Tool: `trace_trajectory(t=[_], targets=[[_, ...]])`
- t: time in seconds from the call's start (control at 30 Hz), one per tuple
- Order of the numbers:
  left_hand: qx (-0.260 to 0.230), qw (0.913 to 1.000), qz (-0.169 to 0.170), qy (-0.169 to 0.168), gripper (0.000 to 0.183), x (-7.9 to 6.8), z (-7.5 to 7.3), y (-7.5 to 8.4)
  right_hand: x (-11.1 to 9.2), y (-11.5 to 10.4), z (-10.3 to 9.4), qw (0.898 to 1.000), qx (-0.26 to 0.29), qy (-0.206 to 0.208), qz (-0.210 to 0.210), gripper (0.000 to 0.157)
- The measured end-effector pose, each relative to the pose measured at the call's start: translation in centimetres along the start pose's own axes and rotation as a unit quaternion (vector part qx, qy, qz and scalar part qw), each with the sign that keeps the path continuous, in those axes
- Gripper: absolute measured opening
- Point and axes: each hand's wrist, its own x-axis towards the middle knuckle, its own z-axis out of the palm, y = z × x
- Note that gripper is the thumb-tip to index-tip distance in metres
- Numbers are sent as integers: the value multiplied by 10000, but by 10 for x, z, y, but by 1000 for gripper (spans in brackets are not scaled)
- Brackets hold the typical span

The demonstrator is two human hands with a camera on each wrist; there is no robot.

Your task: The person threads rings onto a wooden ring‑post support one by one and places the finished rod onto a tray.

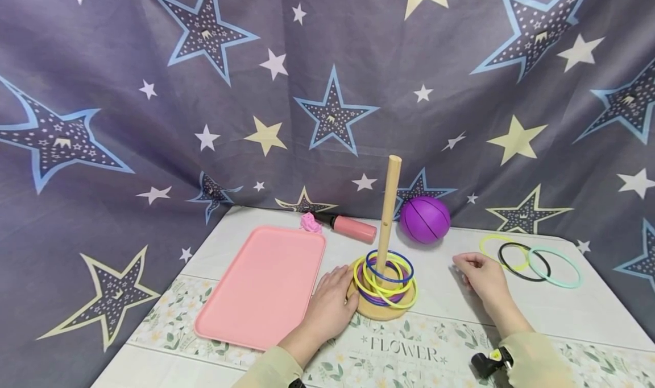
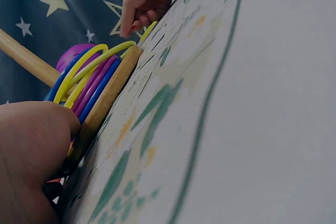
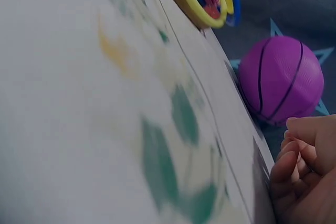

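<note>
At lower centre, your left hand (image 1: 331,298) touches the ring stand (image 1: 387,228), fingers extended; rightward, your right hand (image 1: 483,277) curls loosely.

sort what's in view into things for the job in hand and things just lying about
Likely for the job:
peg
base, with the left hand at its edge
stacked rings around the peg
loose rings, probably

Seemingly just lying about:
tray
ball
pump
pink thing, too small to identify
</note>
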Motion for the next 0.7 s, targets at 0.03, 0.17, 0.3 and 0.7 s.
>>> trace_trajectory(t=[0.03, 0.17, 0.3, 0.7], targets=[[-12, 10000, 5, 3, 56, 0, 0, 0, 0, 1, -3, 10000, -13, 26, 1, 36], [-18, 10000, 25, 6, 56, 0, -1, 0, -1, 6, -14, 9998, -94, 169, 11, 36], [-4, 10000, 23, -1, 55, 0, -1, 0, -1, 10, -24, 9993, -197, 325, 36, 36], [-7, 10000, -18, -4, 55, 0, -2, 1, 9, 26, -44, 9983, -269, 525, -38, 50]])
